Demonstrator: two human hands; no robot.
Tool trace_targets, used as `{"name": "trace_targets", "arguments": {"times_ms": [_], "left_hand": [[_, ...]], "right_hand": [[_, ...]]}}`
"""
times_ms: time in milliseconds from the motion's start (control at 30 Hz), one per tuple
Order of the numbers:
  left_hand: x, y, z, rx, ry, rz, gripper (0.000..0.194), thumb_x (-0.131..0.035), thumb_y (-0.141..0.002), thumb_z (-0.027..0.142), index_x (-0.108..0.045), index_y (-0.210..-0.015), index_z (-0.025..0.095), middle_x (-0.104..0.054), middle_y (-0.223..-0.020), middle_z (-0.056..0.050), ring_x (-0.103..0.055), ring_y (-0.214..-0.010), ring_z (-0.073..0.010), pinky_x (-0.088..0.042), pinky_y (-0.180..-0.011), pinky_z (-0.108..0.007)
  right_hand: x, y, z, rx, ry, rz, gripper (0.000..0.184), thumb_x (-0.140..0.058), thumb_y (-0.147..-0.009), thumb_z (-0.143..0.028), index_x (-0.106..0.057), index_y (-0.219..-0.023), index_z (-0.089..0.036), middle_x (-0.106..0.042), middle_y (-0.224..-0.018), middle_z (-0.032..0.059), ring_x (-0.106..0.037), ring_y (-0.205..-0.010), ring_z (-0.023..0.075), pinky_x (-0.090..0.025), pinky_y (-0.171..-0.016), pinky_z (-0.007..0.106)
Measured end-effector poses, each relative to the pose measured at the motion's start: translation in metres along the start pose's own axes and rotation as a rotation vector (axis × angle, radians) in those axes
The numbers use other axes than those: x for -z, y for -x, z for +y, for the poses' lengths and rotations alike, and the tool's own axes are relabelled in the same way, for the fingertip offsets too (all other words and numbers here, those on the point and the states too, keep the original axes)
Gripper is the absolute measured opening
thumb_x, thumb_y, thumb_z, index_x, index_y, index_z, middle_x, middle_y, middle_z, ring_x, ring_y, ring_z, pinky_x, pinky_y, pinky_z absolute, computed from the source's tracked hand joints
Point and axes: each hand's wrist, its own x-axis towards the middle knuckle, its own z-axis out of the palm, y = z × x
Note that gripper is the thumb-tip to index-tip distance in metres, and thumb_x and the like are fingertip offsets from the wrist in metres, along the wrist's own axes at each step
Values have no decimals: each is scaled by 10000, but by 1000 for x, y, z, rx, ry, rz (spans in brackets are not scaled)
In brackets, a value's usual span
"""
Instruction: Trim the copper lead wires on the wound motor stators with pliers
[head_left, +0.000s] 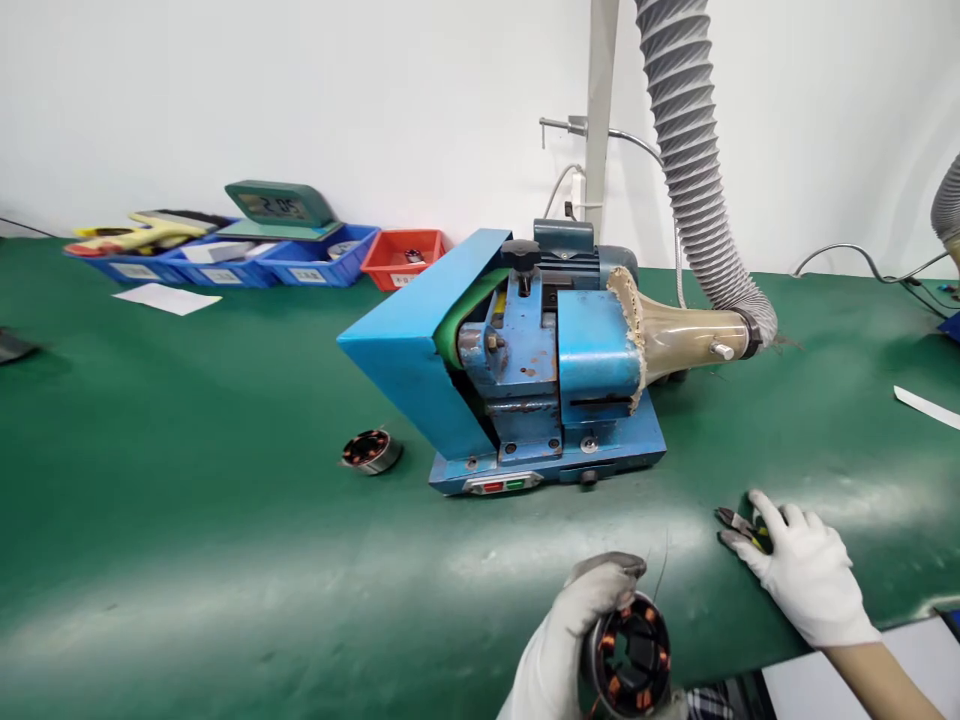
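Observation:
At the bottom of the head view, my left hand (566, 630) in a white glove with a grey thumb is wrapped round a motor stator (630, 655). The stator is a metal ring with copper windings and a black inner part, and thin wire ends stick up from it. On the right, my gloved right hand (810, 570) has thumb and fingers round a pair of wire cutters (742, 522) with dark jaws and yellow-and-black handles, lying on the bench. The palm hides the rest of the handles. A second stator (371, 452) sits on the mat, left of a blue belt grinder (525, 370).
A grey suction hose (690, 150) joins the grinder's right end. Blue bins (315, 270) and a red bin (397, 258) line the wall, with a digital clock (281, 205) on top. White paper (169, 298) lies before them on the green mat (225, 520).

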Motion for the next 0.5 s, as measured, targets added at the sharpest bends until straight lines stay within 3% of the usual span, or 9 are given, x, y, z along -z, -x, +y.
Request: {"name": "trace_targets", "arguments": {"times_ms": [67, 133, 267, 367, 500], "left_hand": [[3, -3, 2, 82, 36, -52, 180, -537, -821, 242, -701, -891, 217, -731, -775, -51, -707, -804, -244, -566, -728, -365], [4, -5, 4, 136, 47, -100, 167, -556, -788, 203, -709, -851, 229, -746, -847, -47, -702, -869, -256, -554, -779, -391], [4, -7, 2, 186, 34, -177, 132, -609, -726, 196, -702, -809, 240, -753, -853, -41, -663, -994, -285, -532, -832, -428], [2, -8, -3, 217, 14, -217, 99, -612, -715, 219, -688, -774, 241, -754, -870, -22, -638, -1047, -277, -512, -866, -423], [10, -10, -14, 200, -52, -291, 142, -539, -760, 236, -680, -746, 230, -751, -836, 11, -669, -970, -236, -486, -900, -376]], "right_hand": [[1, 3, -3, -118, -51, -26, 425, -476, -838, -519, -615, -1030, -166, -630, -849, 123, -624, -611, 263, -426, -507, 330], [11, 2, -12, -161, -189, -38, 319, -438, -862, -382, -588, -1023, -152, -600, -970, 146, -623, -602, 234, -427, -486, 316], [59, -10, -37, 54, -451, -159, 360, -385, -844, -206, -536, -1170, -211, -585, -1077, 91, -640, -818, 190, -499, -710, 287], [112, -23, -51, 217, -735, -428, 385, -416, -837, -242, -544, -1196, -192, -635, -995, 72, -611, -917, 207, -468, -825, 306], [163, -40, -55, 461, -850, -841, 211, -484, -821, -259, -658, -906, -176, -643, -719, -1, -561, -628, 148, -421, -571, 218]]}}
